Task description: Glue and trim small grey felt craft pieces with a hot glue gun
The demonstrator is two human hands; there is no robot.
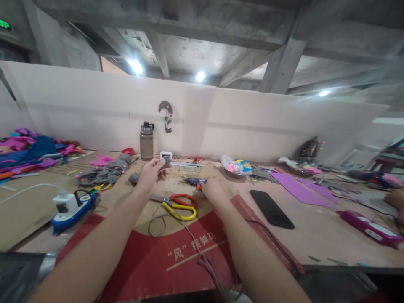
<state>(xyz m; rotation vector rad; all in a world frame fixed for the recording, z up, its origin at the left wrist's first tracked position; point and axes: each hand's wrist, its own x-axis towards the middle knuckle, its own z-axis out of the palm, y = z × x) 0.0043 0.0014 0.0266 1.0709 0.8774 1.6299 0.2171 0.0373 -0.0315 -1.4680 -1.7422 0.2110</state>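
Observation:
My left hand (150, 174) is raised a little above the cardboard, fingers pinched on a small grey felt piece (166, 160). My right hand (212, 190) lies low on the table, closed around a blue-handled tool (195, 182) whose shape I cannot make out fully. Between the hands lie pliers with red handles (176, 199) and yellow-handled scissors (180, 211). A grey pompom (133, 178) sits just left of my left hand. A thin wire (192, 244) runs toward me over the red printed cardboard (151, 261).
A black phone (272, 209) lies right of my right arm. A brown water bottle (146, 141) stands by the white partition. Grey felt pieces (101, 173), a power strip (70, 206), purple sheets (296, 188), a purple case (369, 227) and coloured fabric (28, 149) are spread about. Another person's hand (396, 201) shows at right.

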